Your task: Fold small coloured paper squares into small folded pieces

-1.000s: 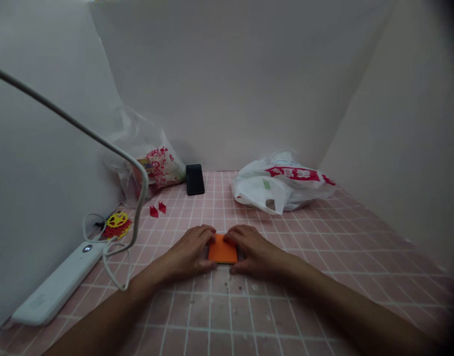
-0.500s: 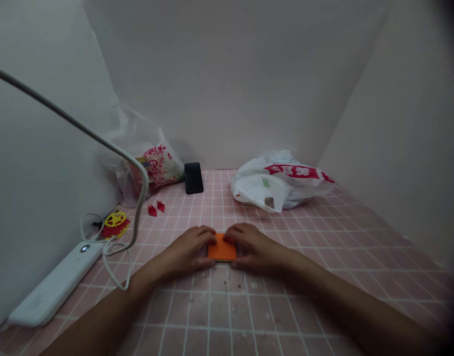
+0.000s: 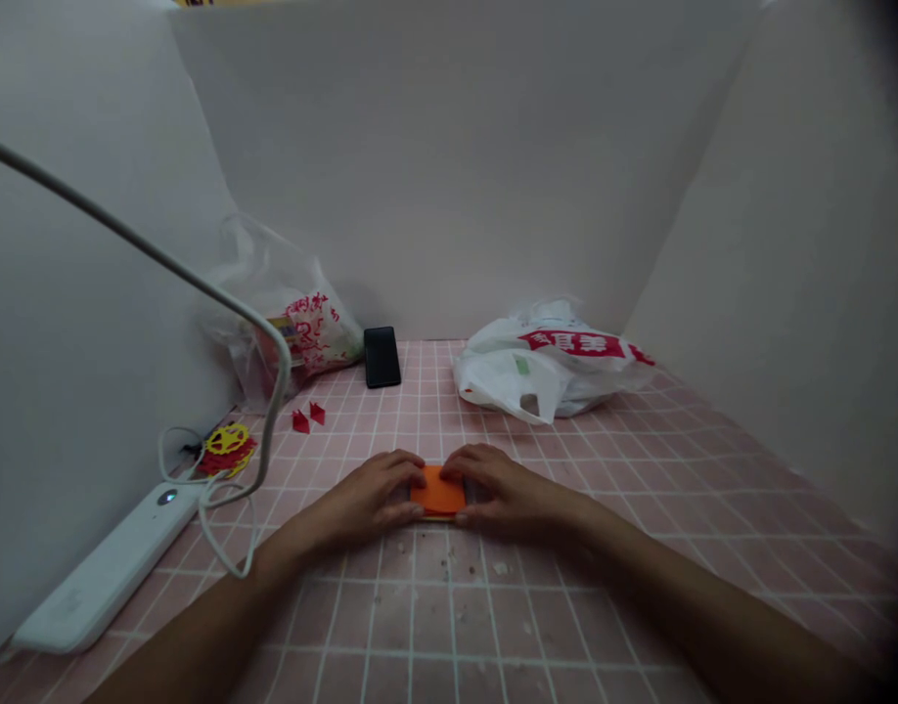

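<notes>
A small pad of orange paper (image 3: 440, 492) lies on the tiled-pattern table in front of me, with a paler layer showing along its near edge. My left hand (image 3: 381, 492) closes on its left side, thumb at the near corner and fingertips on the top. On the right side my right hand (image 3: 489, 486) grips it the same way, its index finger bent onto the orange surface. The top sheet bows slightly at the near edge. Both palms hide the pad's side edges.
At the back are a clear bag (image 3: 321, 328) with red print, a black phone (image 3: 382, 357) and a white plastic bag (image 3: 544, 367). Two red folded pieces (image 3: 300, 421), yellow and red cutouts (image 3: 227, 440), a white power bank-like device (image 3: 112, 562) and a cable (image 3: 269, 430) are at left.
The pad's top sheet now bows at its near edge, where it lay flat before. Both hands keep their places on the pad. The camera view has tilted up slightly.
</notes>
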`<action>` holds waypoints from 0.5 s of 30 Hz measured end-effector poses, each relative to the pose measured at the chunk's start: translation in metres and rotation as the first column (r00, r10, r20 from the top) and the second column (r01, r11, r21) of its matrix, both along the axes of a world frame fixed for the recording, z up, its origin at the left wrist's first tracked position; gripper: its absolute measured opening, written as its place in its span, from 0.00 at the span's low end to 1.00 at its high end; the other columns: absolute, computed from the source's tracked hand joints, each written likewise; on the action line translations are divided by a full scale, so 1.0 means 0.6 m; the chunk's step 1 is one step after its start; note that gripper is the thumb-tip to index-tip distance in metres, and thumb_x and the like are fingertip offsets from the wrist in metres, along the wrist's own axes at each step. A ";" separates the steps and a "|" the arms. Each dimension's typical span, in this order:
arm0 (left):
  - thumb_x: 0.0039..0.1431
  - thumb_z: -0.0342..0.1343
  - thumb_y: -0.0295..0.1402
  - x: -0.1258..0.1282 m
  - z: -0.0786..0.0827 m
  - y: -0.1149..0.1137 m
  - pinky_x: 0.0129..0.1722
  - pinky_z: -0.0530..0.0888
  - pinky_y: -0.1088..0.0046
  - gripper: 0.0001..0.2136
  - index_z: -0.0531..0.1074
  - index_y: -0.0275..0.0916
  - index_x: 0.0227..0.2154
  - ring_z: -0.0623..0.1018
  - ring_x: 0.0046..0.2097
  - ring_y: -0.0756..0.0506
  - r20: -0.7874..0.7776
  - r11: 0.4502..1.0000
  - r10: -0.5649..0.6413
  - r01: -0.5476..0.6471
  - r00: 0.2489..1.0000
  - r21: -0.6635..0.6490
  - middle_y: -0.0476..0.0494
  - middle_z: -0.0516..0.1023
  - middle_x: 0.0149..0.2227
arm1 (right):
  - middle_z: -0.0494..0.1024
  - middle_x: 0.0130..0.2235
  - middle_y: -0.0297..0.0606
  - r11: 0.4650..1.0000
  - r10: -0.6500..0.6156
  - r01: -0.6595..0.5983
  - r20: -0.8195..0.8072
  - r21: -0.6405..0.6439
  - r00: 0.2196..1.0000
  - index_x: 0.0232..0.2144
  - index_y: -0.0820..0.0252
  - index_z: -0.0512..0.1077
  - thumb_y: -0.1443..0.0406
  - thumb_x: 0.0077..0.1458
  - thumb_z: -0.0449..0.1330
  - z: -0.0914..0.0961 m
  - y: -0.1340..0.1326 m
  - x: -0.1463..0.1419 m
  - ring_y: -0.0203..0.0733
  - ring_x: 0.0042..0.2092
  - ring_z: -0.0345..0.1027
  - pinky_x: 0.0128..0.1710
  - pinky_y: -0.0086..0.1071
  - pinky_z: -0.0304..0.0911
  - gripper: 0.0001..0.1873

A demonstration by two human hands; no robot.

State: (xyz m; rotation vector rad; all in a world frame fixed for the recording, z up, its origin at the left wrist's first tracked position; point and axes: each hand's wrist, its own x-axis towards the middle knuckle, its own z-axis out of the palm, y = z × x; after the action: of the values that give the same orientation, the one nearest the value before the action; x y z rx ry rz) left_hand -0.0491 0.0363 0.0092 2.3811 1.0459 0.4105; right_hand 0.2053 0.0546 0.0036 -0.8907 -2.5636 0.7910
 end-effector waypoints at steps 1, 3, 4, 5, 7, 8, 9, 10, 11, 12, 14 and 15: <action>0.63 0.57 0.37 0.000 0.001 0.000 0.58 0.68 0.60 0.13 0.72 0.42 0.48 0.72 0.57 0.41 0.001 1.000 -0.003 0.003 1.000 -0.001 0.39 0.71 0.57 | 0.74 0.50 0.43 1.000 -0.001 0.001 -0.003 0.002 1.000 0.51 0.58 0.72 0.60 0.53 0.66 -0.001 0.000 0.000 0.48 0.51 0.65 0.53 0.41 0.60 0.22; 0.64 0.55 0.35 -0.001 0.000 0.000 0.58 0.68 0.61 0.11 0.72 0.42 0.48 0.72 0.57 0.41 -0.002 1.000 -0.005 0.005 1.000 0.003 0.39 0.71 0.56 | 0.74 0.49 0.43 1.000 -0.008 0.008 -0.006 0.003 1.000 0.50 0.58 0.72 0.61 0.54 0.66 -0.002 0.002 0.001 0.48 0.51 0.65 0.53 0.41 0.60 0.21; 0.64 0.54 0.34 -0.001 -0.002 0.001 0.57 0.68 0.61 0.11 0.72 0.42 0.48 0.72 0.56 0.42 -0.004 1.000 -0.005 0.006 1.000 0.008 0.39 0.71 0.56 | 0.74 0.49 0.43 1.000 -0.012 0.012 -0.007 0.001 1.000 0.50 0.58 0.72 0.61 0.54 0.66 -0.003 0.003 0.002 0.48 0.51 0.65 0.53 0.41 0.60 0.21; 0.65 0.53 0.32 0.000 -0.005 0.002 0.57 0.68 0.60 0.10 0.73 0.42 0.47 0.72 0.56 0.42 -0.005 1.000 -0.005 0.005 1.000 0.017 0.39 0.72 0.55 | 0.74 0.49 0.43 1.000 -0.013 0.013 -0.008 -0.005 1.000 0.50 0.59 0.72 0.60 0.54 0.66 -0.004 0.004 0.003 0.49 0.51 0.65 0.53 0.41 0.60 0.21; 0.65 0.52 0.30 0.001 -0.012 0.003 0.57 0.68 0.60 0.09 0.74 0.42 0.44 0.72 0.56 0.42 0.005 0.998 0.006 -0.007 1.000 0.055 0.40 0.73 0.54 | 0.75 0.48 0.44 1.000 -0.004 0.004 -0.014 -0.026 1.000 0.50 0.59 0.72 0.58 0.55 0.65 -0.007 0.008 0.004 0.49 0.51 0.66 0.52 0.41 0.60 0.21; 0.65 0.51 0.29 0.002 -0.015 0.004 0.58 0.67 0.59 0.09 0.75 0.42 0.43 0.72 0.56 0.42 0.021 0.996 0.021 -0.023 1.000 0.084 0.40 0.73 0.54 | 0.75 0.48 0.44 0.999 0.001 -0.002 -0.027 -0.038 1.000 0.49 0.60 0.72 0.57 0.56 0.64 -0.009 0.010 0.005 0.49 0.50 0.66 0.52 0.42 0.61 0.20; 0.65 0.50 0.28 0.003 -0.017 0.004 0.58 0.66 0.58 0.09 0.76 0.43 0.42 0.71 0.57 0.42 0.054 0.991 0.047 -0.053 0.997 0.122 0.41 0.73 0.54 | 0.75 0.47 0.44 0.999 0.001 -0.004 -0.050 -0.046 0.999 0.49 0.60 0.72 0.56 0.57 0.63 -0.012 0.012 0.006 0.49 0.50 0.66 0.51 0.42 0.61 0.20; 0.65 0.50 0.28 0.004 -0.018 0.004 0.58 0.66 0.58 0.10 0.76 0.43 0.40 0.71 0.57 0.41 0.106 0.984 0.075 -0.091 0.992 0.156 0.41 0.73 0.54 | 0.75 0.47 0.45 0.999 -0.010 0.006 -0.092 -0.046 0.996 0.49 0.60 0.72 0.56 0.59 0.61 -0.013 0.014 0.005 0.49 0.50 0.67 0.51 0.42 0.61 0.19; 0.64 0.50 0.28 0.006 -0.018 0.004 0.57 0.66 0.58 0.09 0.76 0.42 0.40 0.72 0.56 0.41 0.173 0.974 0.104 -0.136 0.979 0.180 0.40 0.74 0.54 | 0.75 0.48 0.45 0.999 -0.038 0.033 -0.152 -0.032 0.988 0.48 0.60 0.71 0.57 0.59 0.60 -0.015 0.014 0.005 0.48 0.49 0.67 0.50 0.42 0.62 0.18; 0.64 0.50 0.28 0.007 -0.015 0.002 0.55 0.68 0.60 0.09 0.76 0.41 0.39 0.74 0.54 0.42 0.245 0.966 0.137 -0.184 0.960 0.183 0.40 0.75 0.52 | 0.75 0.48 0.46 0.997 -0.077 0.075 -0.221 -0.017 0.972 0.48 0.60 0.71 0.57 0.59 0.60 -0.016 0.014 0.003 0.48 0.48 0.68 0.50 0.42 0.62 0.18; 0.63 0.50 0.29 0.011 -0.008 -0.002 0.47 0.71 0.65 0.08 0.74 0.38 0.37 0.77 0.45 0.44 0.364 0.956 0.209 -0.268 0.908 0.118 0.41 0.79 0.43 | 0.75 0.49 0.45 0.985 -0.171 0.173 -0.373 -0.027 0.912 0.47 0.59 0.71 0.59 0.56 0.62 -0.016 0.011 -0.003 0.49 0.50 0.68 0.50 0.42 0.61 0.18; 0.62 0.50 0.30 0.014 -0.003 -0.005 0.42 0.72 0.68 0.07 0.74 0.38 0.35 0.77 0.38 0.45 0.385 0.952 0.262 -0.303 0.885 0.049 0.44 0.79 0.35 | 0.76 0.45 0.44 0.979 -0.200 0.196 -0.418 -0.055 0.886 0.44 0.59 0.72 0.60 0.55 0.63 -0.016 0.008 -0.007 0.48 0.47 0.69 0.48 0.41 0.62 0.15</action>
State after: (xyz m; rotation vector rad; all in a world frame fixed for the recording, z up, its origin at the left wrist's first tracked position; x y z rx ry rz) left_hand -0.0408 0.0334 0.0074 2.1185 1.2101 1.0100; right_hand 0.2010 0.0595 -0.0063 -0.8582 -2.0574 0.8320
